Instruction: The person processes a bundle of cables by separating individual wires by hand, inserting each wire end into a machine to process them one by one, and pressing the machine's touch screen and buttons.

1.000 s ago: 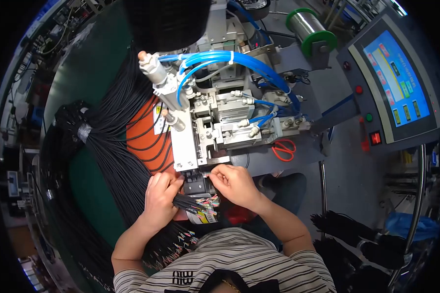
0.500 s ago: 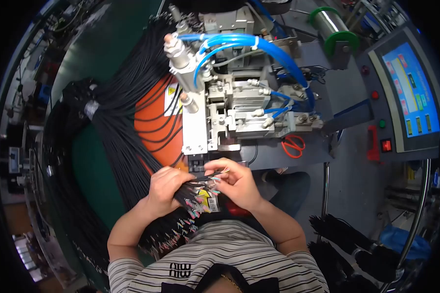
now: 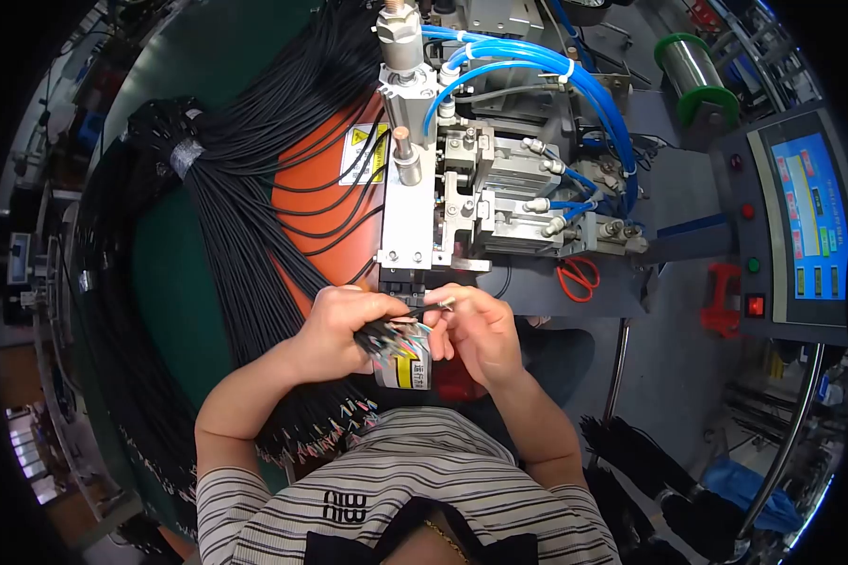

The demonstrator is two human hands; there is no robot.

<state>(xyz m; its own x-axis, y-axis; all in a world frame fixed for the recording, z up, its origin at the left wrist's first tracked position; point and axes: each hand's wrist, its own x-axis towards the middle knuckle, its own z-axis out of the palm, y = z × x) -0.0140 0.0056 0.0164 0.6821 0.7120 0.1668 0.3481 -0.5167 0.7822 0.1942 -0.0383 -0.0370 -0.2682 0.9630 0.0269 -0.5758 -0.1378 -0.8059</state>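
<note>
My left hand (image 3: 339, 325) is clamping cables (image 3: 383, 341), my right hand (image 3: 488, 331) pinching a cable tip (image 3: 441, 306).
From them, the machine (image 3: 410, 212) is blocking twelve o'clock, a bundle (image 3: 228, 235) lying toward ten, scissors (image 3: 576, 275) near three.

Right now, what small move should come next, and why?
Probably ease the pinched cable end forward to the black block: the right hand holds it apart from the bundle in the left hand, and the block sits just ahead.

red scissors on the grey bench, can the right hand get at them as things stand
Likely yes: the red scissors lie near the front edge of the grey bench, with nothing bulky showing between them and the right hand, though its fingers seem busy at a cable end.
</note>
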